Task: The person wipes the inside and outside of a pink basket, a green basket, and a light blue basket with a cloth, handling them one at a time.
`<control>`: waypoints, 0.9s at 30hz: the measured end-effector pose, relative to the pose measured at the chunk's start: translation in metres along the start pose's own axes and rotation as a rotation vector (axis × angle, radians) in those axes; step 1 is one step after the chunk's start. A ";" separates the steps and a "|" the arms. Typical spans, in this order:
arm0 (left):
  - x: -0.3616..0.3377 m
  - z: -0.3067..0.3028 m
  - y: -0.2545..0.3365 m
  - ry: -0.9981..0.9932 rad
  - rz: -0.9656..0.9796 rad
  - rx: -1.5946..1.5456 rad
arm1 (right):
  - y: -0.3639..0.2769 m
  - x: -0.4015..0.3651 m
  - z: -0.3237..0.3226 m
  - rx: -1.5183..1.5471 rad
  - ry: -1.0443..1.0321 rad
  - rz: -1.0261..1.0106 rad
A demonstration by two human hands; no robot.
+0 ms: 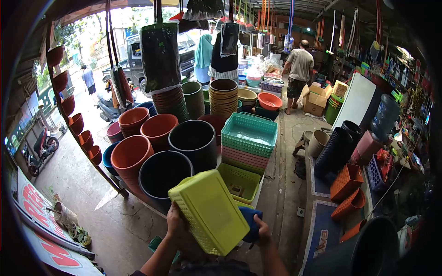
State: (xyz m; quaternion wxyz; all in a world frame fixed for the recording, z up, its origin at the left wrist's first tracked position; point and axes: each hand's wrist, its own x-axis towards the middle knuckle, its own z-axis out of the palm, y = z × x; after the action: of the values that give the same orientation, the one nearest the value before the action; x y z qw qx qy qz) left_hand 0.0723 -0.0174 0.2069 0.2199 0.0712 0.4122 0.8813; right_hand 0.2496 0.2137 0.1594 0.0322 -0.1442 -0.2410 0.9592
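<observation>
Head camera, a shop crowded with plastic wares: a person holds up a yellow-green basket (209, 211), tilted, between both hands and just in front of a black pot (165, 172) and a lime basket (251, 183); its long axis slants from upper left, away from the wearer, to lower right, nearer the body; the left hand (176, 226) is the nearer, gripping the left long side, its fingers partly hidden; the right hand (262, 230), closed on a blue cloth (250, 223), sits off the right long side towards the lower end, the cloth partly behind the edge; whether cloth and basket touch cannot be told; stacked teal baskets (248, 149) stand beyond.
</observation>
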 end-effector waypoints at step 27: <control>-0.014 -0.004 -0.024 0.043 0.072 0.201 | 0.058 0.014 0.117 -1.791 -0.057 -0.989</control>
State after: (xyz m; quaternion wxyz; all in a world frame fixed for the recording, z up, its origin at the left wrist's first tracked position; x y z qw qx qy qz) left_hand 0.0914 -0.0133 0.1867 0.1709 0.0887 0.5003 0.8441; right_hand 0.2021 0.1113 0.2264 0.2992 0.0230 -0.9023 0.3094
